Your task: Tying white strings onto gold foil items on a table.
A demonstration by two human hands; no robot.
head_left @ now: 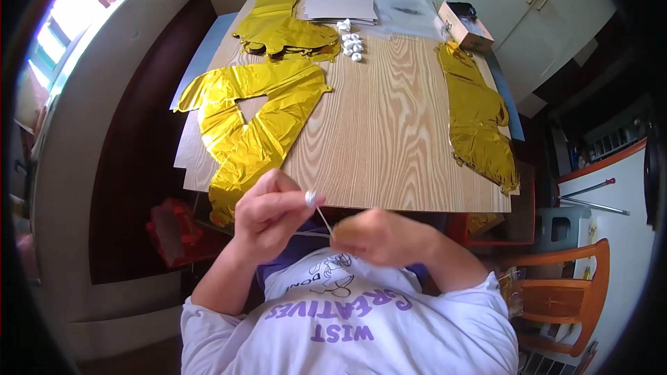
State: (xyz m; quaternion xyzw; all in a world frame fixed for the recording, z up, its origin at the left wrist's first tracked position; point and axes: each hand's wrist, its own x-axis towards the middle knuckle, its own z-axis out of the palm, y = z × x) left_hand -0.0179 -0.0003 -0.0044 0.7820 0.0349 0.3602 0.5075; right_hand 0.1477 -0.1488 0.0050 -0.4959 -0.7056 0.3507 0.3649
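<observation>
Just off the table's near edge, my left hand (pixel 265 212) is closed, pinching a small wound roll of white string (pixel 310 198) at its fingertips. From the roll a taut length of white string (pixel 324 220) runs down to my right hand (pixel 375 236), which is closed around it and slightly smeared by motion. Nearest to my left hand lies a flat, uninflated gold foil balloon (pixel 253 142) with a triangular opening, partly hanging over the near edge. Several similar small white rolls (pixel 353 46) sit in a cluster farther back.
The wood-grain table (pixel 382 139) carries a pile of flat gold foil balloons (pixel 278 24) at the back left and more gold foil (pixel 476 114) along the right edge. White sheets (pixel 340 5), clear plastic (pixel 406 10) and a carton (pixel 465 26) stand behind. A wooden chair (pixel 563 295) is at right.
</observation>
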